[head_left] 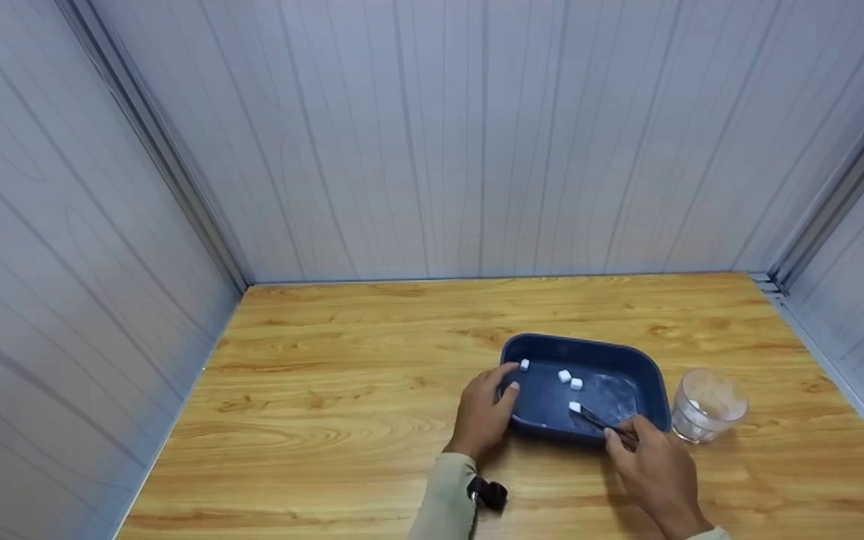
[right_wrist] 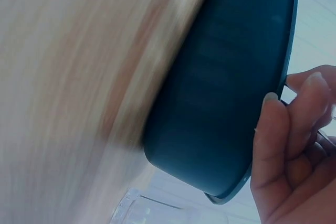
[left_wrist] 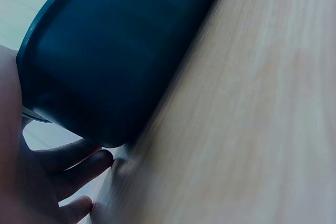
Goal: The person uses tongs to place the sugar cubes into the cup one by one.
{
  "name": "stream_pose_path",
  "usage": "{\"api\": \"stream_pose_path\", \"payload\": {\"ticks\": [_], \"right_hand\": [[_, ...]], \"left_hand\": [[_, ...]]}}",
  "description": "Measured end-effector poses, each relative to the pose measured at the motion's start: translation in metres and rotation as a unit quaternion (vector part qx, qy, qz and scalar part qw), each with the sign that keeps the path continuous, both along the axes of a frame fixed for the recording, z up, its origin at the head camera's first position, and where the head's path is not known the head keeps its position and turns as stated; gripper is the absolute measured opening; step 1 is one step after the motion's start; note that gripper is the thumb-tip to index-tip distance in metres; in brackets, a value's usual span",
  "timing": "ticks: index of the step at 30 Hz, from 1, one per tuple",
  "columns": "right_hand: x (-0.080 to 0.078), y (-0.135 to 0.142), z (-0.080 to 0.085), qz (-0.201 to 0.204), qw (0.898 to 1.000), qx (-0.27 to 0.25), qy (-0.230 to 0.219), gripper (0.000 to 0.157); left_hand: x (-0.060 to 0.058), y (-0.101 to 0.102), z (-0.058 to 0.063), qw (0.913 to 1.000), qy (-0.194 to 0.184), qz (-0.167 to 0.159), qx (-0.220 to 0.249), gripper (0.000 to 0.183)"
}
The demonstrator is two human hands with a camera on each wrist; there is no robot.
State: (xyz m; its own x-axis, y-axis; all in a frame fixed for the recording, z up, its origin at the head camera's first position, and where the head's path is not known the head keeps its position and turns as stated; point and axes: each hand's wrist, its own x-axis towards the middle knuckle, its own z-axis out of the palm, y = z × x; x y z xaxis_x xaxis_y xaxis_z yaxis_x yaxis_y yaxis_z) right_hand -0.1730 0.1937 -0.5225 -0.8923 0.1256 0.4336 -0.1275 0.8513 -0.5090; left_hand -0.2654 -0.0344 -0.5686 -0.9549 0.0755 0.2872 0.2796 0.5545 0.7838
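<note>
A dark blue rectangular basin [head_left: 552, 429] sits on the wooden table, with several small white cubes [head_left: 565, 376] on its floor. My left hand [head_left: 483, 412] grips the basin's left end, thumb over the rim; in the left wrist view, other fingers [left_wrist: 84, 171] show beside the outer wall. Over the basin's front right rim, my right hand [head_left: 657, 465] holds dark tweezers [head_left: 594, 418]. Their tips meet one white cube [head_left: 575, 407] near the front wall; whether it is lifted I cannot tell. In the right wrist view, fingers [right_wrist: 273, 140] lie close to the basin wall.
Just right of the basin stands a clear glass [head_left: 709, 405] with something white inside. A black strap-like piece [head_left: 488, 493] is at my left wrist. Pale panel walls [head_left: 439, 150] rise behind the wooden table [head_left: 312, 420] and on both sides.
</note>
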Motion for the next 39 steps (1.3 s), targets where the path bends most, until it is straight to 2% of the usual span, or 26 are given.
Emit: {"api": "stream_pose_path", "payload": {"ticks": [18, 24, 35, 39], "right_hand": [[0.0017, -0.0006, 0.0048, -0.016, 1.0, -0.007, -0.024, 0.016], [0.0029, -0.0002, 0.0062, -0.016, 1.0, -0.009, -0.003, 0.015], [0.0042, 0.0026, 0.0076, -0.016, 0.999, -0.015, 0.027, 0.014], [0.0055, 0.0037, 0.0087, -0.017, 0.999, -0.019, 0.021, 0.015]], "left_hand": [[0.0002, -0.0003, -0.0006, 0.9999, 0.009, -0.002, 0.004, 0.034], [0.0006, -0.0003, -0.0001, 0.9999, 0.011, 0.001, 0.003, 0.034], [0.0018, 0.0001, 0.0015, 0.9999, -0.009, -0.007, 0.01, 0.034], [0.0017, 0.0, 0.0012, 0.9999, -0.01, -0.004, 0.005, 0.034]]}}
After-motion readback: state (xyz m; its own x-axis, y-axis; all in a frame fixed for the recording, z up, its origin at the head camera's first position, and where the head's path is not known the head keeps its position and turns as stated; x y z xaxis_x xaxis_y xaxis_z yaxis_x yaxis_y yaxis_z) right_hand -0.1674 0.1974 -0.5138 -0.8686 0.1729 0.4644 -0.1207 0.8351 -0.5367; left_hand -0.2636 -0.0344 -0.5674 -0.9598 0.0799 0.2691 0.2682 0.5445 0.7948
